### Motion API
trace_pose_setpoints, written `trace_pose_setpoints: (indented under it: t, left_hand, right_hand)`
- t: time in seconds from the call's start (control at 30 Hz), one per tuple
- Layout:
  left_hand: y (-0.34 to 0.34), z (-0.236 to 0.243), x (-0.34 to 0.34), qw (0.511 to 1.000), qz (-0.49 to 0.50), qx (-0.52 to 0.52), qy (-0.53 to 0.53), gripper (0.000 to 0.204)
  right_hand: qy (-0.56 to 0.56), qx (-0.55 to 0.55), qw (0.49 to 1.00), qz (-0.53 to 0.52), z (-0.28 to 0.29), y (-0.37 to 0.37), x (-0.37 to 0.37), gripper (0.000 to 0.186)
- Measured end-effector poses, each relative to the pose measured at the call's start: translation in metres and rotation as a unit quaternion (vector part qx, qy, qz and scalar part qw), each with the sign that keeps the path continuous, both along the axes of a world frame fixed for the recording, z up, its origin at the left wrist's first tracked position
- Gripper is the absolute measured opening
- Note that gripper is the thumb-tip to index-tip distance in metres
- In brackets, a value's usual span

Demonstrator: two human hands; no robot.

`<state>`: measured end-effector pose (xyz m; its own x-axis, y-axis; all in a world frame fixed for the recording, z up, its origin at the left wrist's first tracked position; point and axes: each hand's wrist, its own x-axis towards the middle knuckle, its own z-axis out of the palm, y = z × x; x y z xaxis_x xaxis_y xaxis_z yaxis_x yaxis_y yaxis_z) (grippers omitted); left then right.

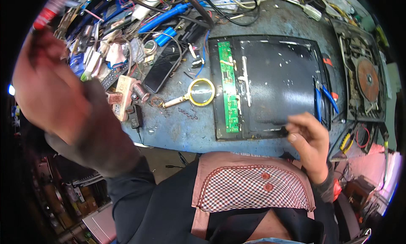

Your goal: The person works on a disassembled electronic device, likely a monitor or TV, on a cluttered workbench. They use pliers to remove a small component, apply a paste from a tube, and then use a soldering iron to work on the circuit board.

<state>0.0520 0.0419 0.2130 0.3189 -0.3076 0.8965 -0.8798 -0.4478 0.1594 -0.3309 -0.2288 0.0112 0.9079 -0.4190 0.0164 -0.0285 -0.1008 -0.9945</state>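
Note:
My left hand (55, 83) is raised at the far left, blurred, its fingers closed round a red cylindrical thing (45, 18) with a paler, pinkish upper part; its kind is too smeared to tell. My right hand (311, 138) hovers by the near right corner of a black panel (279, 87), fingers loosely bent and thumb apart, with nothing plainly held. A long green circuit board (229, 87) lies along the panel's left side. Blue-handled pliers (329, 99) rest on its right edge. Left of the panel lies a magnifying glass (201, 92) with a yellow rim.
Tools, cables and small parts crowd the table's (177, 129) far left. A black phone (163, 70), a power strip (124, 96) and a black adapter (134, 116) lie nearer. An opened device with a round brown disc (367, 79) stands at right, above yellow-handled pliers (347, 142).

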Motion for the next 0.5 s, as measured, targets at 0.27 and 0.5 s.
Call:
trace_pose_setpoints:
  t: [0.27,0.5]
  left_hand:
    - [-0.055,-0.176,-0.163,0.761,-0.396,0.022,0.514,0.017]
    - [-0.050,-0.192,-0.154,0.708,-0.412,0.089,0.566,0.024]
  right_hand:
    - [-0.182,0.322,0.928,0.036,0.008,0.032,0.078,0.026]
    - [-0.170,0.331,0.928,-0.014,-0.005,0.038,0.079,0.018]
